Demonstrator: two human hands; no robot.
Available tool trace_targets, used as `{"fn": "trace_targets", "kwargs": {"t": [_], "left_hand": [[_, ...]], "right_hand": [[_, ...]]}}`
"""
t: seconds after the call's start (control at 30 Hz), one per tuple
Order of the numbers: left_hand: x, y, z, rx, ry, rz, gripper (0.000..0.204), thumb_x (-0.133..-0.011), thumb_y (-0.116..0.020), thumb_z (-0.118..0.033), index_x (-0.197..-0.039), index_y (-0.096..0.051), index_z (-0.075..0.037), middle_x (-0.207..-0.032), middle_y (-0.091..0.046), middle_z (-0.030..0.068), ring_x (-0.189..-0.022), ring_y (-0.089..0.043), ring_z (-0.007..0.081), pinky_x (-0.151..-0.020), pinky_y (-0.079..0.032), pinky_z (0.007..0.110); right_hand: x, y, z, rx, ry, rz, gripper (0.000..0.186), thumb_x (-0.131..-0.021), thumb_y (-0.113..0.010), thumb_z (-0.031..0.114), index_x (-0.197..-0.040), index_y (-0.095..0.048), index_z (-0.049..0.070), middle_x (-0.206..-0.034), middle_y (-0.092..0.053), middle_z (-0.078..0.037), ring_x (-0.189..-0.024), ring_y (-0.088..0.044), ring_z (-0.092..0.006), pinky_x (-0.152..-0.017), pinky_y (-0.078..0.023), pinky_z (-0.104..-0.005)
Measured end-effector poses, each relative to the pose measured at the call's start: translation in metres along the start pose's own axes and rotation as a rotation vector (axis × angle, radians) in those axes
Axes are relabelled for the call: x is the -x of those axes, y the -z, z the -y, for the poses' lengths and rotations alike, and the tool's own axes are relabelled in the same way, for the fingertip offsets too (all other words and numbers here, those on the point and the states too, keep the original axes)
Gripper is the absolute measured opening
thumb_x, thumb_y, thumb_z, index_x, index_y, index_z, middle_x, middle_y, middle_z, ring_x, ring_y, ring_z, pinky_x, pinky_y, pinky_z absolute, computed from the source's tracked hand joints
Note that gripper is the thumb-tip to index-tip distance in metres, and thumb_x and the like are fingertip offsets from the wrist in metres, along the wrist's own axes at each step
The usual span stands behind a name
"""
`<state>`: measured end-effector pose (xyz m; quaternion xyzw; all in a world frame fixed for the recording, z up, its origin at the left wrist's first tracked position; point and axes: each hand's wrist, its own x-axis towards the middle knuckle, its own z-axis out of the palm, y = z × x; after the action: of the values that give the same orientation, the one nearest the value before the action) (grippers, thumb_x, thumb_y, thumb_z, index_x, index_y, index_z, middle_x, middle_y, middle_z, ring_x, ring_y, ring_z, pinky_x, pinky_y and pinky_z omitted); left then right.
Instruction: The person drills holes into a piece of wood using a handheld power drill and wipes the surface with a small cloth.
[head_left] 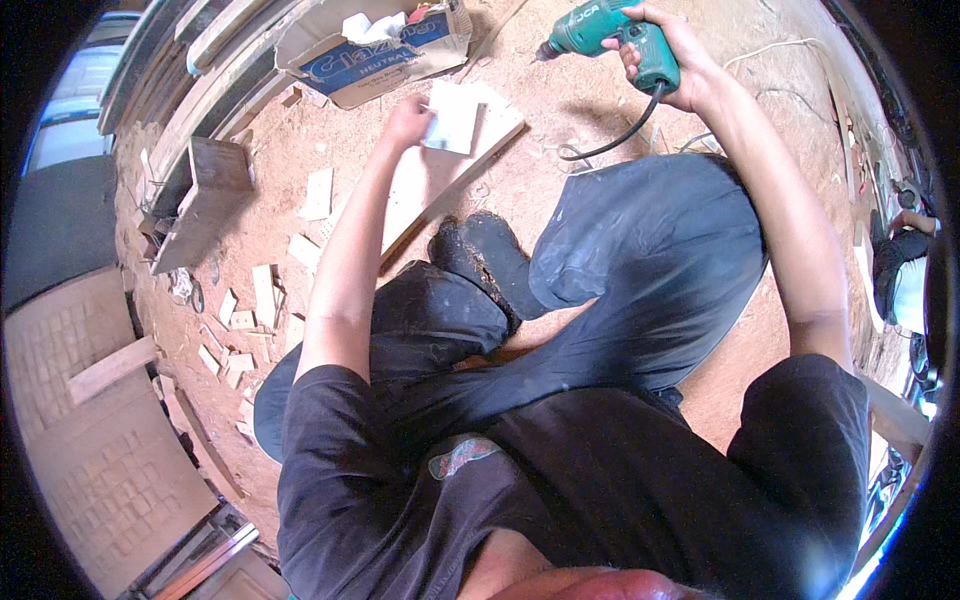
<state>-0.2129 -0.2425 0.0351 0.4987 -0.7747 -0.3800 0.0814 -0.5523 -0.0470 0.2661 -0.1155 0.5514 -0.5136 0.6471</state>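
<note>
My right hand is wrapped round the grip of a green corded power drill, held up off the floor with its chuck pointing left. The drill's black cord loops down below it. My left hand is closed at the left edge of a small, pale, squarish board. That piece lies over the far end of a longer pale plank, which slants across the floor in front of my feet. Glare washes out the surfaces of both, and the left fingertips are partly hidden.
A cardboard box with white scraps stands beyond my left hand. Long timbers are stacked at the far left, near an angled wooden piece. Small offcuts litter the dusty floor. Another person is at the right edge.
</note>
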Motion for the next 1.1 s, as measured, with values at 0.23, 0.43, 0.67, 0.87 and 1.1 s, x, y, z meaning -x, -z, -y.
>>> {"fn": "trace_targets", "kwargs": {"t": [0.23,0.43,0.67,0.87,1.1], "left_hand": [[-0.002,0.007,0.033,-0.378,0.136,-0.131,0.027,-0.075,-0.063,-0.016,-0.094,-0.073,0.0,-0.097,-0.069,0.0268,-0.096,-0.069,0.037,-0.084,-0.055,0.044],[0.017,0.11,0.129,-0.306,0.317,-0.617,0.026,-0.08,-0.062,-0.021,-0.09,-0.072,0.002,-0.088,-0.071,0.0245,-0.084,-0.072,0.0361,-0.075,-0.057,0.043],[0.003,0.061,0.05,0.306,0.326,-0.132,0.019,-0.082,-0.07,-0.019,-0.087,-0.071,0.0,-0.079,-0.071,0.0097,-0.064,-0.067,0.0177,-0.054,-0.053,0.034],[0.001,-0.002,0.002,-0.014,0.203,0.144,0.013,-0.076,-0.067,-0.008,-0.087,-0.066,0.0,-0.076,-0.066,0.0102,-0.069,-0.067,0.021,-0.061,-0.057,0.039],[-0.003,0.011,0.01,0.296,0.282,0.047,0.016,-0.08,-0.073,-0.013,-0.085,-0.069,0.003,-0.081,-0.07,0.0126,-0.072,-0.071,0.0219,-0.055,-0.057,0.039]], "right_hand": [[0.002,0.006,-0.002,0.039,-0.014,-0.034,0.047,-0.091,-0.063,0.033,-0.102,-0.059,-0.012,-0.064,-0.057,0.0,-0.05,-0.057,-0.0068,-0.047,-0.053,-0.0221],[-0.001,-0.001,0.001,0.032,-0.019,0.008,0.049,-0.091,-0.064,0.034,-0.105,-0.058,-0.012,-0.064,-0.057,0.0,-0.049,-0.056,-0.0068,-0.046,-0.053,-0.0226],[0.003,-0.004,0.0,0.069,-0.03,-0.002,0.05,-0.091,-0.065,0.036,-0.106,-0.059,-0.011,-0.063,-0.058,0.0,-0.048,-0.056,-0.0066,-0.045,-0.053,-0.0228],[0.0,0.0,-0.002,0.084,-0.073,0.03,0.046,-0.088,-0.066,0.036,-0.1,-0.059,-0.009,-0.064,-0.058,0.0,-0.051,-0.057,-0.0072,-0.049,-0.053,-0.0233],[0.0,-0.002,-0.002,0.075,-0.072,0.008,0.048,-0.088,-0.066,0.036,-0.1,-0.059,-0.01,-0.063,-0.057,-0.001,-0.05,-0.057,-0.0077,-0.048,-0.053,-0.0222]]}}
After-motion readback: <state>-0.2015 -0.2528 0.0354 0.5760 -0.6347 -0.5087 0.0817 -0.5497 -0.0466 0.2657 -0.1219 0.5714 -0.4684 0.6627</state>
